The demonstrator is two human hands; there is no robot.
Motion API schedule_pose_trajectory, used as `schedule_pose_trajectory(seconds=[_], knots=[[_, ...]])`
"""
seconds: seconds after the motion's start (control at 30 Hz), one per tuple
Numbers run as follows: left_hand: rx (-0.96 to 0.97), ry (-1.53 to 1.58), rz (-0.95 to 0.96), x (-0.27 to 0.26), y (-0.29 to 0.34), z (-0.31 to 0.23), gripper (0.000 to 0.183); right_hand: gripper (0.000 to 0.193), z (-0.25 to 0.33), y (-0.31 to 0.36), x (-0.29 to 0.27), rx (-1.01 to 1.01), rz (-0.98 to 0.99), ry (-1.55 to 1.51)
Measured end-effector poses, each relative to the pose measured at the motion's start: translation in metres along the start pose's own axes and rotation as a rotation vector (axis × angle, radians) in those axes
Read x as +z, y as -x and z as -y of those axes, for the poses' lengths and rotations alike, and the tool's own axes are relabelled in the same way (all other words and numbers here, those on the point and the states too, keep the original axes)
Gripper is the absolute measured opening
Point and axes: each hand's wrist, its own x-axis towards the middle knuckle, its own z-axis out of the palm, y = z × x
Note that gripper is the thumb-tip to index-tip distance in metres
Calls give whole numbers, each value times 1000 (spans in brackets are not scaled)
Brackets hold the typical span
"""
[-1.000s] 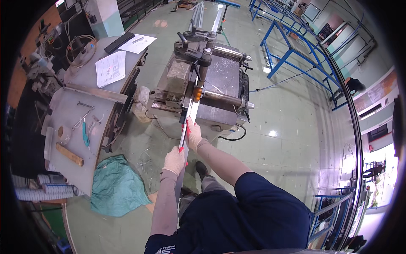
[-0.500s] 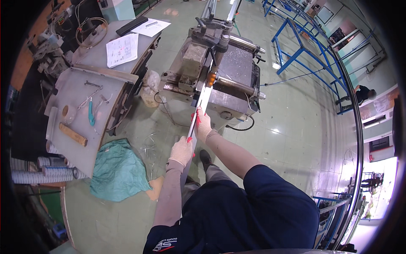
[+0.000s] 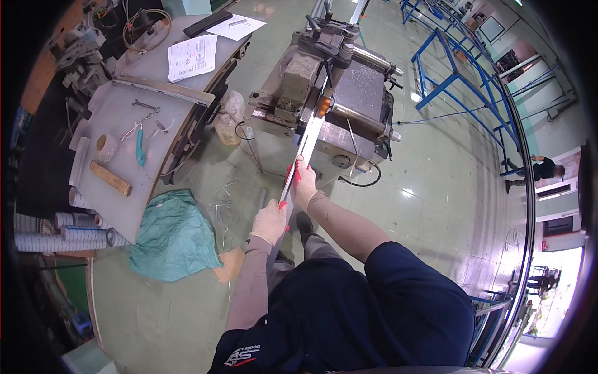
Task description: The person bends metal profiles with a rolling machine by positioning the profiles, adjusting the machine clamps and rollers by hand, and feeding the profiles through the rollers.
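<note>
A long pale metal profile (image 3: 313, 128) runs from beside my body up into a grey bench machine (image 3: 302, 73). My right hand (image 3: 303, 185), in a pale glove with red fingertips, is closed around the profile just in front of the machine. Nearer to me and a little to the left, my left hand (image 3: 269, 223), gloved the same way, grips the same piece. An orange part (image 3: 324, 106) of the machine sits right over the profile. Where the profile passes deeper into the machine, the clamps and block hide it.
At left, a worktable (image 3: 168, 134) carries turquoise-handled pliers (image 3: 141, 148), a tape roll (image 3: 106, 148), a wooden block (image 3: 111, 178) and papers (image 3: 192, 58). A green sheet (image 3: 172, 237) lies on the floor. Blue frames (image 3: 451, 75) and another person (image 3: 545, 170) are at right.
My view has turned slightly, so the machine and table appear farther right and higher. Both hands keep their grip on the profile. The person at right has shifted posture.
</note>
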Motion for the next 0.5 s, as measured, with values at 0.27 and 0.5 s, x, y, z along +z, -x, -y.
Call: schedule_pose_trajectory(seconds=[0.27, 0.5], knots=[[-2, 12, -1, 0, 17, 11, 43, 33, -18, 10, -9, -21, 35, 6], [-38, 6, 13, -1, 26, 14, 42, 33, -18, 19, -13, 8, 34, 79]])
